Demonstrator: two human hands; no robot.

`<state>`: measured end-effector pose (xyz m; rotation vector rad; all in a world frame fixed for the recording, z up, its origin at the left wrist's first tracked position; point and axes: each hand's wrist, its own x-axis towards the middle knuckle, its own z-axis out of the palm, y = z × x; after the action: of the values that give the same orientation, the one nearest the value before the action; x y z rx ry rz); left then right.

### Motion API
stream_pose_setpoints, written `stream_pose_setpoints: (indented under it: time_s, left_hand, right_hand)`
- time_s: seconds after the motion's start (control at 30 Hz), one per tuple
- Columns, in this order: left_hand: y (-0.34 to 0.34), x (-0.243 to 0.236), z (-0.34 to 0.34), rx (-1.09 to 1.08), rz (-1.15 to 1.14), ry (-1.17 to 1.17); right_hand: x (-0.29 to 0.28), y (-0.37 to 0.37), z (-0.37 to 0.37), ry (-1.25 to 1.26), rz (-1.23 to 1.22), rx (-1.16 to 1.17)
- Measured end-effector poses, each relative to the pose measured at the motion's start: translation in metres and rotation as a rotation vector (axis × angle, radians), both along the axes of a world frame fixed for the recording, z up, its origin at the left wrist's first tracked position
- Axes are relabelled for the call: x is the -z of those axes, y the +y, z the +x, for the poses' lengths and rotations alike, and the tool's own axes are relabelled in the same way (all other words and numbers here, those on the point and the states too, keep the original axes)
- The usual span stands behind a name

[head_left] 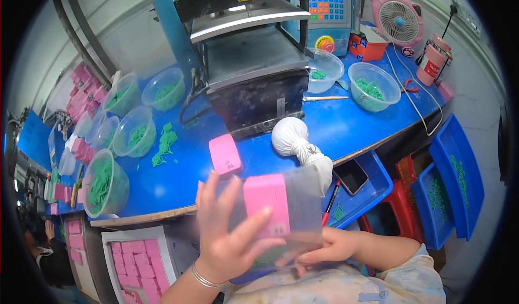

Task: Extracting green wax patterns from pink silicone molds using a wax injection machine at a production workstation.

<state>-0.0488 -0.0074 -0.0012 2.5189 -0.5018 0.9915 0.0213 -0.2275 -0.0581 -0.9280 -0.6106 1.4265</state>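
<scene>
In front of my body is a see-through greyish sheet or shallow tray [306, 206], slightly blurred, with a pink block [265, 193] lying on it. My left hand [230, 244], two bangles at its wrist, is spread at the left of the block; its thumb rests against the block's face. The fingers of my right hand [324, 249] are curled at the lower right edge of the sheet, partly behind it. A second pink block [225, 153] sits on the blue table just beyond. To its right lies a tied white cloth bundle [292, 137].
A black press machine [258, 96] stands at the table's far side. Clear bowls with green rubbery pieces [105, 185] stand left, and another bowl [374, 87] right. Below right are a blue tray [373, 187] with a phone [351, 175], and a red stool [397, 212].
</scene>
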Motion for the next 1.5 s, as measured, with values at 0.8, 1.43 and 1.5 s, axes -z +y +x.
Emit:
stream_pose_setpoints:
  time_s: [0.8, 1.43, 1.5]
  left_hand:
    - [0.042, 0.021, 0.065, -0.293, -0.195, 0.258]
    - [0.041, 0.023, 0.062, -0.296, -0.094, 0.274]
    - [0.04, 0.022, 0.061, -0.326, -0.109, 0.325]
  right_hand:
    - [-0.132, 0.062, 0.122, 0.036, 0.237, 0.733]
    - [-0.111, 0.08, 0.133, -0.257, 0.122, 0.883]
    - [-0.112, 0.08, 0.141, -0.086, 0.082, 0.782]
